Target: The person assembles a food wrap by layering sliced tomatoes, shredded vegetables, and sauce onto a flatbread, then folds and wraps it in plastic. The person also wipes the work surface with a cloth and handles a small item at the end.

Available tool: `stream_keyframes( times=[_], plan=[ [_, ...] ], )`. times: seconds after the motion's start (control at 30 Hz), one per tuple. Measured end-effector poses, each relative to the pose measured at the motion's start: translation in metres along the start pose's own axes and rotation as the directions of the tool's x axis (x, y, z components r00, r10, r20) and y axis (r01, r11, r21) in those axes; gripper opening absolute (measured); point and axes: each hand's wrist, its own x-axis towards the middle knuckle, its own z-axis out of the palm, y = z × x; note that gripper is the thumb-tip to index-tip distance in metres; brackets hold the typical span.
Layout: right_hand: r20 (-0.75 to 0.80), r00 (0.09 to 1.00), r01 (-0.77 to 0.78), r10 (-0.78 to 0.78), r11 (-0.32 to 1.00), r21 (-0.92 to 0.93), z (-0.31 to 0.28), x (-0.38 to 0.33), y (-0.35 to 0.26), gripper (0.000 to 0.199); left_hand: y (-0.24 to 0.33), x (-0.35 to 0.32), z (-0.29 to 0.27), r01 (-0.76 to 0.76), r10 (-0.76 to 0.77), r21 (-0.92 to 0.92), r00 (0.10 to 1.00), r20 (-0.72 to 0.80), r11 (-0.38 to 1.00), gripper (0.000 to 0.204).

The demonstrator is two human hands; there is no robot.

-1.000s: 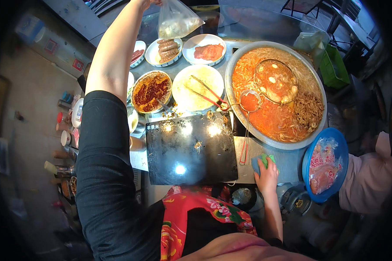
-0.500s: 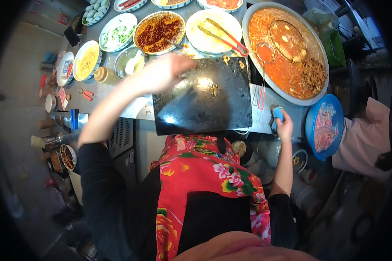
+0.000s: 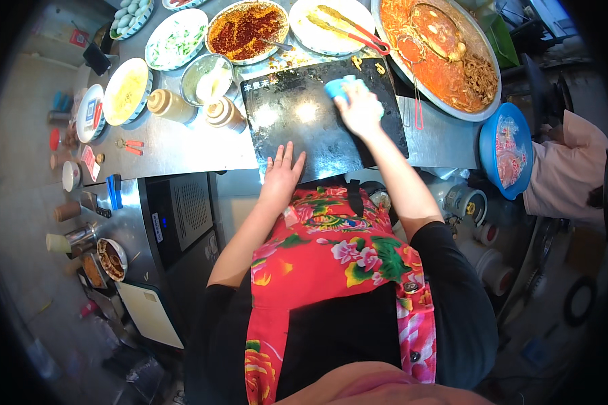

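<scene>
A black rectangular board (image 3: 317,152) lies on the metal counter in front of me, wet and shiny in places. My left hand (image 3: 282,174) rests on its near left edge with the fingers spread and nothing held. On the board's far right part, my right hand (image 3: 359,111) presses down a light blue cloth (image 3: 346,86), partly hidden under the fingers. Small yellow food scraps (image 3: 357,63) sit near the far right corner. Just left of the board stands a squeeze bottle (image 3: 224,116), beside a metal bowl (image 3: 207,79) with something pale in it.
Beyond the board are plates of chili flakes (image 3: 246,30), chopped greens (image 3: 175,40) and a pale plate with tongs (image 3: 351,27). A big pan of red noodles (image 3: 446,50) is at far right. Nearer stands a blue basin (image 3: 505,152), by another person's pale sleeve (image 3: 567,169).
My right hand has brought the blue cloth from the counter's right side onto the board. My left hand has come back from the far side to the near edge. The board sits askew now.
</scene>
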Motion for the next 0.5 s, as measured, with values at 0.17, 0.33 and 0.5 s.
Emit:
stream_keyframes(
  times=[0.17,0.33,0.5],
  plan=[
    [0.154,0.835,0.521,-0.528,0.849,0.087,0.009,-0.061,-0.075,0.049,0.001,0.0,0.002,0.003,-0.005,0.016,0.998,0.067,1.0,0.072],
    [0.236,0.826,0.554,-0.512,0.815,-0.168,-0.059,-0.014,0.002,0.049,-0.003,-0.002,0.009,-0.033,0.034,0.089,0.999,-0.006,0.995,0.086],
    [0.13,0.988,0.117,-0.079,0.942,-0.315,-0.022,-0.019,-0.001,0.051,-0.009,0.001,0.015,-0.047,0.048,0.101,0.999,-0.006,0.994,0.084]
  ],
)
